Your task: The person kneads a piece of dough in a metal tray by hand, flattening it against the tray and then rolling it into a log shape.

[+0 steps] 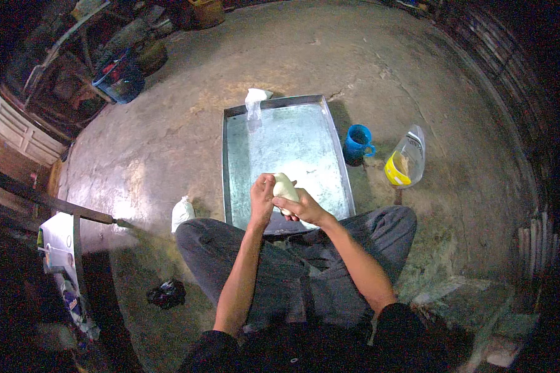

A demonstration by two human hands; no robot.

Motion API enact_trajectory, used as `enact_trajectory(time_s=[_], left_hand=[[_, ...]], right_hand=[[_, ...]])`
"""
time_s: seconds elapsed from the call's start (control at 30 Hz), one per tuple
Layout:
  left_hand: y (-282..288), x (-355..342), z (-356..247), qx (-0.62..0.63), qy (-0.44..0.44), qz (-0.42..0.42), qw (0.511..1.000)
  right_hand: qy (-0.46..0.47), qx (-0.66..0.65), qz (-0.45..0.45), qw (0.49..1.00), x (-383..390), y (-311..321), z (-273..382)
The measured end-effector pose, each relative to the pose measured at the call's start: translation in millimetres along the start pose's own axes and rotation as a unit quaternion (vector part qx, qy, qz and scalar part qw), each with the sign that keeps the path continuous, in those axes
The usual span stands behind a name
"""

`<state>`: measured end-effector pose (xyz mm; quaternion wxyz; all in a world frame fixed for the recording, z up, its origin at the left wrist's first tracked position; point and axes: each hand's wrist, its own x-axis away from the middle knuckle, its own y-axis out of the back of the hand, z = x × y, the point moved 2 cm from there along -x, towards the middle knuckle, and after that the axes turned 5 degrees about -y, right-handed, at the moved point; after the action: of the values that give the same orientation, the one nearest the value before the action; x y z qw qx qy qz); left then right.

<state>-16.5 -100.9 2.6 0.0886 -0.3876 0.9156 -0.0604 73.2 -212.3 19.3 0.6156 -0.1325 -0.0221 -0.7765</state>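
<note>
Gripping pale dough lump (pixel 285 186), both hands' grip closed, above metal tray's (pixel 242 155) near edge.

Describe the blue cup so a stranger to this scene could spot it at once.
Start at the big shiny metal tray lying on the floor in front of the seated person. Just off the tray's right edge stands the blue cup, with its handle turned to the right. It is the only blue thing there; the clear plastic bag beside it has yellow contents.

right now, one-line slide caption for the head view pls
Seated on the floor, both hands work a pale lump of dough over a metal tray.
</note>
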Motion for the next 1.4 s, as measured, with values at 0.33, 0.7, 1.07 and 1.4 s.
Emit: enact_trajectory(time_s=[0.33,0.7,1.07,1.4], left_hand=[[-10.1,-11.5,13.9,0.078,0.074,-0.036,0.994],[3.1,-14.1,-12.2,-0.532,-0.176,0.269,0.783],[31.0,-31.3,43.8,-0.604,-0.272,0.271,0.698],[47.5,-66.8,-15.5,-0.541,-0.24,0.249,0.767]], right_hand=[[0.072,0.135,-0.161,0.975,-14.2,19.8,-31.4],[-0.017,0.027,0.007,0.999,-19.3,20.6,-57.7],[-0.083,0.128,0.034,0.988,-23.1,18.4,-58.7],[-0.057,0.095,0.021,0.994,-11.5,22.9,-5.7]])
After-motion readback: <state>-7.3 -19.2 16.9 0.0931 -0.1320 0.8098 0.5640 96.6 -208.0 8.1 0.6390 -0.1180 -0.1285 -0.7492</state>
